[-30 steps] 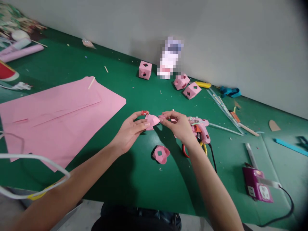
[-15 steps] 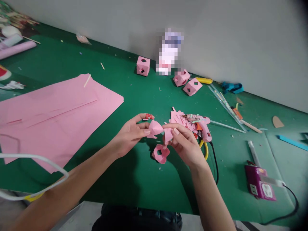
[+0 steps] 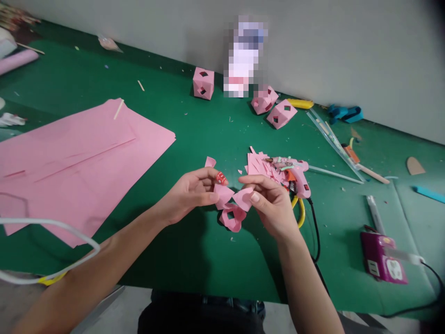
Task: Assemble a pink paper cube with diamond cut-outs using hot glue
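My left hand (image 3: 194, 192) pinches a folded pink paper piece (image 3: 223, 196) between thumb and fingers; red-and-white tape or a bandage wraps one fingertip. A second folded pink paper piece (image 3: 243, 199) is pinched in my right hand (image 3: 273, 202). The two pieces meet at their points, or nearly so; whether they are joined I cannot tell. Just below them on the green table lies a pink paper ring (image 3: 233, 219) of folded parts around an opening. Beyond my left hand a small pink paper scrap (image 3: 210, 162) shows.
A pink glue gun (image 3: 295, 174) lies by a heap of pink paper strips (image 3: 259, 167), yellow-handled scissors partly beneath. Pink paper cubes (image 3: 203, 83) stand near the wall. Large pink sheets (image 3: 139, 162) cover the left. A purple power box (image 3: 382, 257) sits right; a white cable (image 3: 79, 236) crosses my left forearm.
My hands have turned the two pink pieces so they now slope toward each other at their points. My right index finger has lifted off the paper. The view has shifted slightly.
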Demonstrator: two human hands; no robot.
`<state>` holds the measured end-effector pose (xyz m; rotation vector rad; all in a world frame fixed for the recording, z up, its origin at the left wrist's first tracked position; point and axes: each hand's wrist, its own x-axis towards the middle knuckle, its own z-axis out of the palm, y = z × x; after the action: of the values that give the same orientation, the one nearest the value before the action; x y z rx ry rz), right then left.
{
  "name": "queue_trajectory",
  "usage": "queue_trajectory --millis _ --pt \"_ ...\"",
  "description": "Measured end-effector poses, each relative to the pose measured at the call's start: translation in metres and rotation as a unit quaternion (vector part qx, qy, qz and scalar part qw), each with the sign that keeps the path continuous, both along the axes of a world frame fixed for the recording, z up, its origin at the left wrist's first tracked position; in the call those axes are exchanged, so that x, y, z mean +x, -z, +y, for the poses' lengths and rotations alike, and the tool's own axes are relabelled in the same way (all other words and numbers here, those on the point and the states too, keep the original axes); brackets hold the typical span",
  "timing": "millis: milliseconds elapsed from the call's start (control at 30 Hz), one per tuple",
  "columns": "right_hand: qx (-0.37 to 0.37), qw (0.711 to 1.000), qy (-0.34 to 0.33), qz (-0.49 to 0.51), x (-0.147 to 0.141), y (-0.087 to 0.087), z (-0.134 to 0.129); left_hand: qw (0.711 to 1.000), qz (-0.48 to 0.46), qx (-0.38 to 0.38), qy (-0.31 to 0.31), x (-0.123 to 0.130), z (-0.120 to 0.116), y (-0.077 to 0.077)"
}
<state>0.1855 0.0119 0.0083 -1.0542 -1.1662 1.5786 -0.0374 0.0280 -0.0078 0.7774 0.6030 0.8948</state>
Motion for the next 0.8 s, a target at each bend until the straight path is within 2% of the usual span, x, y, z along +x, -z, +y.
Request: queue_trajectory --millis 133,367,633,800 --pt "-0.027 0.997 0.014 0.066 0.000 0.007 0.000 1.000 0.001 0.012 0.003 -0.001 -0.001 0.001" --pt "-0.059 0.988 0.003 0.142 -0.009 0.005 -0.002 0.999 -0.015 0.021 0.040 0.000 -0.004 -0.002" --pt "-0.043 0.992 0.001 0.122 -0.010 0.009 -0.003 0.997 -0.009 0.036 0.061 -0.002 -0.004 -0.006" --pt "-0.053 0.989 -0.026 0.134 -0.014 0.010 -0.005 0.996 -0.009 0.040 0.085 -0.001 -0.004 -0.011"
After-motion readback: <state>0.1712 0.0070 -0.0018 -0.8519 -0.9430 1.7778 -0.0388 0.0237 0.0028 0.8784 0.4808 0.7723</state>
